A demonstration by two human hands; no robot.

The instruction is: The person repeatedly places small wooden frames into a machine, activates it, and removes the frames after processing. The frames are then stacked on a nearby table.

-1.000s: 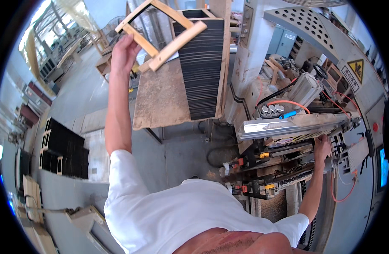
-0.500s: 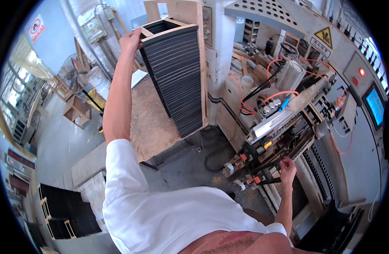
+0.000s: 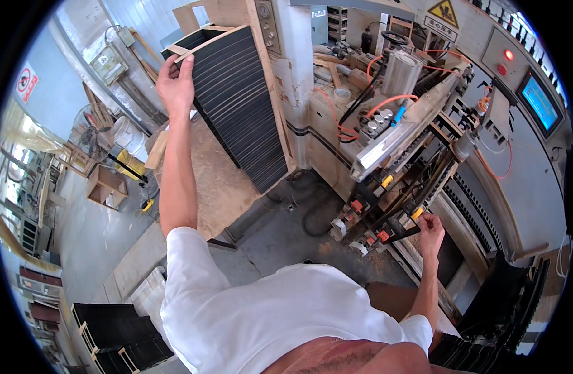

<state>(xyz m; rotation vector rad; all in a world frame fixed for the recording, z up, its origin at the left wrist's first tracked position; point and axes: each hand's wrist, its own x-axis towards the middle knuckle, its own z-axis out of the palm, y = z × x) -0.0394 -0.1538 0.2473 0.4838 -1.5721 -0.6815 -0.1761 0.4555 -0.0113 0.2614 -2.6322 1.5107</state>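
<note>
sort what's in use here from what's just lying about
In use:
left hand on the top frame of the black slat stack
right hand at the machine

Lying about:
white bucket
open wooden box
fan
black stacks on the floor

A person seen from above wears a plain white short-sleeved T-shirt [image 3: 267, 311], its fabric lightly creased across the shoulders. The sleeves end above the elbows, leaving both forearms bare. The left hand [image 3: 176, 84] and right hand [image 3: 430, 229] are bare, with no gloves. No watch, ring or wristband shows on either wrist.
</note>
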